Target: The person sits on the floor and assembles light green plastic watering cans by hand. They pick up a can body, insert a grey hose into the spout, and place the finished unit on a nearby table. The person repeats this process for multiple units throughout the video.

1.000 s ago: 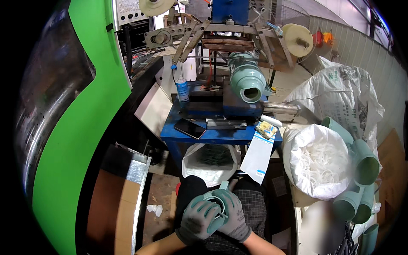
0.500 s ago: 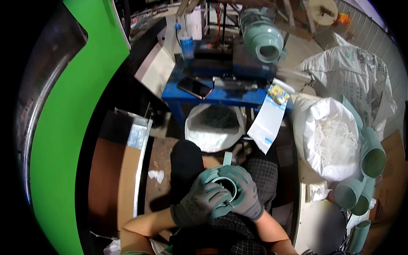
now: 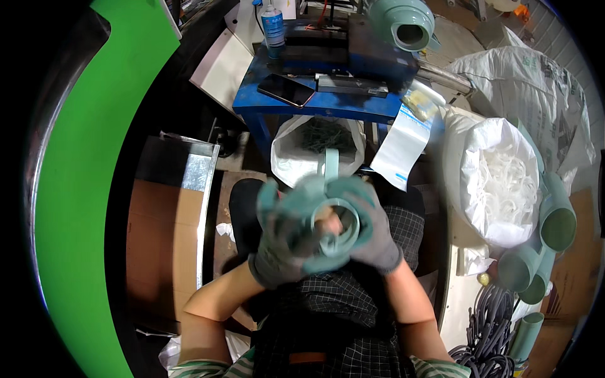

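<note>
Above my lap is a pale green hollow plastic piece, with a round opening and a flat strip standing out from its far side. My right hand, in a grey and green work glove, wraps round the right side of this piece. On the left side, my gloved left hand is against or very near it. Motion smears the left fingers, so their grip is unclear. Through the opening shows something skin-coloured that I cannot make out.
Ahead stands a blue bench with a phone, a spray can and a green plastic housing. Beneath is a white sack of dark scraps. To the right are a sack of white rings, green tubes and black cords.
My hands and the green piece have risen away from my lap. The left hand has shifted outward to the left and blurred. The whole view has tilted downward.
</note>
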Motion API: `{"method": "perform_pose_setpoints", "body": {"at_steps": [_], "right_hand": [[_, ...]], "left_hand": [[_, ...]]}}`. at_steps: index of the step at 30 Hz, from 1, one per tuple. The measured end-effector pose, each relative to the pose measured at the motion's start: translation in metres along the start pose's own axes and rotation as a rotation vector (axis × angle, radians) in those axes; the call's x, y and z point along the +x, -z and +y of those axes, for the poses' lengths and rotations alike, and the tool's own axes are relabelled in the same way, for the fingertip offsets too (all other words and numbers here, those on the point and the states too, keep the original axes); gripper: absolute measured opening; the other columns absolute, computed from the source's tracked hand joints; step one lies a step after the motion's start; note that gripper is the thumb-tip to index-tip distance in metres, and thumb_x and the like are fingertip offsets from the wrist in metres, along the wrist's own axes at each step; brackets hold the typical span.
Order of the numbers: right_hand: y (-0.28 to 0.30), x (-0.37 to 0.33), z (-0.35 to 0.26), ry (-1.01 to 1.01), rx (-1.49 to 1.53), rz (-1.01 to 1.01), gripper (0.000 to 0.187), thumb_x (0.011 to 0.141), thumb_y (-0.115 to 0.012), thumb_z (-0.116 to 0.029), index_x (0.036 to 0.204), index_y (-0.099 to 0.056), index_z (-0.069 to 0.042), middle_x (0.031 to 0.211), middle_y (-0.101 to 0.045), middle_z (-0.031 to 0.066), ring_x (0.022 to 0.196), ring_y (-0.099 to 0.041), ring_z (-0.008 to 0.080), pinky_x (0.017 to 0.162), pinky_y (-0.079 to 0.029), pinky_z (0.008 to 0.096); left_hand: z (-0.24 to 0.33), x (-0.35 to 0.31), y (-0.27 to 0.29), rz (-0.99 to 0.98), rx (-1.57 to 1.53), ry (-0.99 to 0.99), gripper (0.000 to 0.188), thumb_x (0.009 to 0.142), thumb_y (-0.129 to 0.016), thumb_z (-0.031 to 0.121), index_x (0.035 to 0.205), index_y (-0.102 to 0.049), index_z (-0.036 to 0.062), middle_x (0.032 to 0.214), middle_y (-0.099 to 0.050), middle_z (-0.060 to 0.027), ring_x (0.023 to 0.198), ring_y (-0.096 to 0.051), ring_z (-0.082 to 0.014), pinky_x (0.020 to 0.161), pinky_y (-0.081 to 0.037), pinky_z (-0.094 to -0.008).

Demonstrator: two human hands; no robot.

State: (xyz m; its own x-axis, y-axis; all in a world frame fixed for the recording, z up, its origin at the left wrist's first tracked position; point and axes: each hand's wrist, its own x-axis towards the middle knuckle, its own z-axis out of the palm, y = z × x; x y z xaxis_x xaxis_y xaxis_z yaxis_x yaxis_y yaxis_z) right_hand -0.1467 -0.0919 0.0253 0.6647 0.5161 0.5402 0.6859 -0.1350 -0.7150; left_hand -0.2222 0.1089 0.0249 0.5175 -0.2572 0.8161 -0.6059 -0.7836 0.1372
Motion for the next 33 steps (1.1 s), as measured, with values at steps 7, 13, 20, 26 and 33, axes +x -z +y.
{"method": "perform_pose_setpoints", "body": {"at_steps": [7, 13, 20, 26, 33], "right_hand": [[0.012, 0.029, 0.012, 0.104, -0.200, 0.062, 0.080, 0.067, -0.095, -0.025, 0.139, -0.063, -0.009, 0.146, -0.057, 0.0184, 0.138, -0.053, 0.0433, 0.115, -0.044, 0.0526], [0.052, -0.018, -0.057, 0.045, 0.019, -0.027, 0.090, 0.075, -0.091, -0.034, 0.151, -0.051, -0.010, 0.152, -0.049, 0.0201, 0.140, -0.047, 0.0438, 0.120, -0.033, 0.0586], [0.135, -0.094, -0.050, -0.474, 0.204, 0.216, 0.028, 0.089, -0.078, -0.008, 0.116, -0.073, -0.002, 0.127, -0.069, 0.0127, 0.119, -0.066, 0.0221, 0.103, -0.052, 0.0368], [0.243, -0.080, 0.026, -0.467, -1.198, 0.654, 0.018, 0.093, -0.074, -0.026, 0.095, -0.076, -0.008, 0.097, -0.071, 0.0103, 0.095, -0.068, 0.0293, 0.084, -0.052, 0.0424], [0.261, -0.035, 0.062, -0.949, -1.358, 0.324, 0.047, 0.094, -0.062, -0.059, 0.107, -0.081, -0.018, 0.122, -0.069, 0.0059, 0.118, -0.060, 0.0291, 0.092, -0.050, 0.0475]], "left_hand": [[-0.024, 0.016, -0.015, -0.116, -0.020, 0.120, 0.098, 0.080, -0.083, 0.062, 0.151, -0.041, 0.0081, 0.152, -0.043, -0.0234, 0.142, -0.043, -0.0454, 0.117, -0.030, -0.0706], [0.013, 0.009, -0.012, -0.334, -0.523, 0.193, 0.104, 0.071, -0.092, 0.056, 0.149, -0.046, 0.0040, 0.140, -0.059, -0.0192, 0.126, -0.062, -0.0391, 0.108, -0.049, -0.0533], [0.048, 0.007, -0.007, -0.234, -0.593, 0.087, 0.092, 0.078, -0.082, 0.070, 0.146, -0.055, 0.0126, 0.138, -0.060, -0.0181, 0.123, -0.063, -0.0410, 0.108, -0.052, -0.0576], [0.062, 0.002, -0.002, -0.225, -0.469, 0.052, 0.092, 0.077, -0.083, 0.069, 0.143, -0.056, 0.0116, 0.131, -0.064, -0.0176, 0.120, -0.063, -0.0426, 0.104, -0.053, -0.0590], [0.075, 0.004, -0.027, -0.017, -0.578, 0.119, 0.054, 0.086, -0.081, 0.044, 0.123, -0.065, 0.0066, 0.117, -0.069, -0.0191, 0.110, -0.067, -0.0415, 0.099, -0.052, -0.0584]]}}
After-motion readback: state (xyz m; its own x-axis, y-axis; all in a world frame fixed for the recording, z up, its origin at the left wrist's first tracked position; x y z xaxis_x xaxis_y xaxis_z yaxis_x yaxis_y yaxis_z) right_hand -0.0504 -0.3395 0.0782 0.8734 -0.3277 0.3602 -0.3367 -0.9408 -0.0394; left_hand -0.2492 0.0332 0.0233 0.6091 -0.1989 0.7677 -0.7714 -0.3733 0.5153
